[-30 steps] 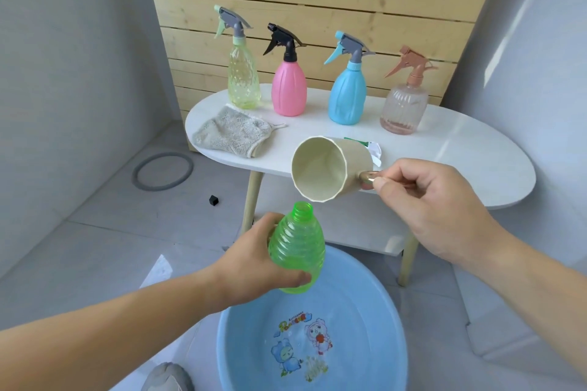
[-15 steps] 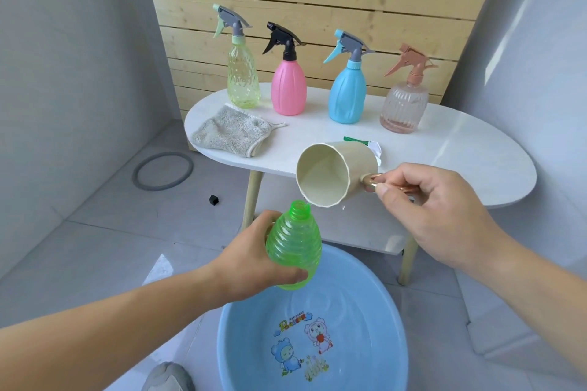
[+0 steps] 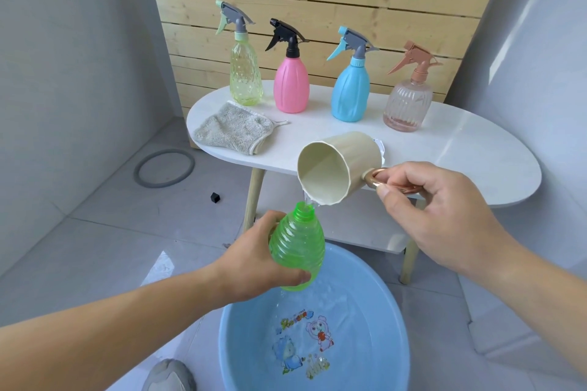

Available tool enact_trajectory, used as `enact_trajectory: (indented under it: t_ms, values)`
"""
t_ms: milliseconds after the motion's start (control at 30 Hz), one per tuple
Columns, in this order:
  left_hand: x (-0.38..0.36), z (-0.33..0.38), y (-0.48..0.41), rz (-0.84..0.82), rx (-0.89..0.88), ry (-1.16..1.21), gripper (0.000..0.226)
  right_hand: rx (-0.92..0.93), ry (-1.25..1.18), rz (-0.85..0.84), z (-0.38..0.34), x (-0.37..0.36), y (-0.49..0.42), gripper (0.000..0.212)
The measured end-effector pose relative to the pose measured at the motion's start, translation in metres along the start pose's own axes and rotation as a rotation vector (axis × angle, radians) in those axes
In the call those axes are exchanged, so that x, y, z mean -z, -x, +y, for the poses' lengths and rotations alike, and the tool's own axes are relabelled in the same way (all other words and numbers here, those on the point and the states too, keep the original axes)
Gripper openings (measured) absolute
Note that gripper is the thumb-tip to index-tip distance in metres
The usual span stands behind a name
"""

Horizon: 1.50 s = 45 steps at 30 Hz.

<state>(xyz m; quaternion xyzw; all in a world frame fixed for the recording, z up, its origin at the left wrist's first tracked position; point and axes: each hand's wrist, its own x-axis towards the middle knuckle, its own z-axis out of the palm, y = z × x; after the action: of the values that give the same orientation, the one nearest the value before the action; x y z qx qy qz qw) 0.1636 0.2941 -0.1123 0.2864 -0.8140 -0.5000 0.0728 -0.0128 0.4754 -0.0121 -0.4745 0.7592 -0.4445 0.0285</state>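
Left hand (image 3: 257,259) gripped the green bottle (image 3: 297,251) over the basin (image 3: 394,327); right hand (image 3: 444,216) pinched the tipped cup (image 3: 340,167) by its handle. Bottle's water level probably low, hard to make out.

Bottle (image 3: 297,251) in left hand (image 3: 254,260): translucent ribbed green plastic. Cup (image 3: 336,165) in right hand (image 3: 441,216): matt cream plastic, glossy coppery handle (image 3: 373,182). Basin (image 3: 394,327) below hands: glossy blue plastic. Cloth (image 3: 233,128) beyond: rough terry.

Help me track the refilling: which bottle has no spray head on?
The green ribbed bottle in the left hand: its neck is bare, while the yellow, pink, blue and clear ones on the table wear trigger heads.
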Motion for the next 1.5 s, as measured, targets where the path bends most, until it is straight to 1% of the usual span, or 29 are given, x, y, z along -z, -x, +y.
enact_trajectory:
  t_ms: [133,267,433,767,933,1233,1333,1400,1433,1467,1500]
  values:
    - [-0.001,0.000,0.000,0.001,-0.001,-0.010,0.077,0.048,0.040,0.008,0.002,0.000,0.000,0.017]
    - [-0.001,0.000,-0.001,-0.001,0.001,-0.016,0.076,0.088,0.035,0.015,0.002,0.000,-0.002,0.011]
    - [-0.002,-0.001,-0.002,-0.003,-0.007,-0.019,0.076,0.163,0.040,0.019,0.005,0.000,-0.003,0.021]
    - [-0.004,-0.005,-0.003,-0.024,0.005,0.001,0.080,0.303,0.110,0.034,0.009,0.000,-0.004,0.019]
    - [-0.005,-0.006,-0.003,-0.027,-0.002,0.002,0.082,0.388,0.184,0.040,0.011,0.000,-0.005,0.021]
    - [-0.005,-0.008,-0.004,-0.027,-0.009,-0.006,0.085,0.609,0.328,0.028,0.015,0.000,-0.005,0.018]
    - [-0.005,-0.008,-0.004,-0.028,-0.005,-0.010,0.080,0.721,0.398,-0.015,0.016,0.000,-0.005,0.015]
    - [-0.005,-0.009,-0.004,-0.026,-0.002,-0.013,0.077,0.705,0.393,-0.028,0.018,-0.004,-0.004,0.016]
    - [-0.005,-0.009,-0.003,-0.023,0.001,-0.016,0.077,0.647,0.357,-0.026,0.019,-0.008,-0.002,0.017]
    - [-0.004,-0.010,-0.004,-0.021,0.001,-0.020,0.076,0.547,0.290,-0.020,0.021,-0.012,0.000,0.017]
    - [-0.004,-0.011,-0.003,-0.022,0.003,-0.023,0.076,0.403,0.199,-0.020,0.023,-0.016,0.002,0.018]
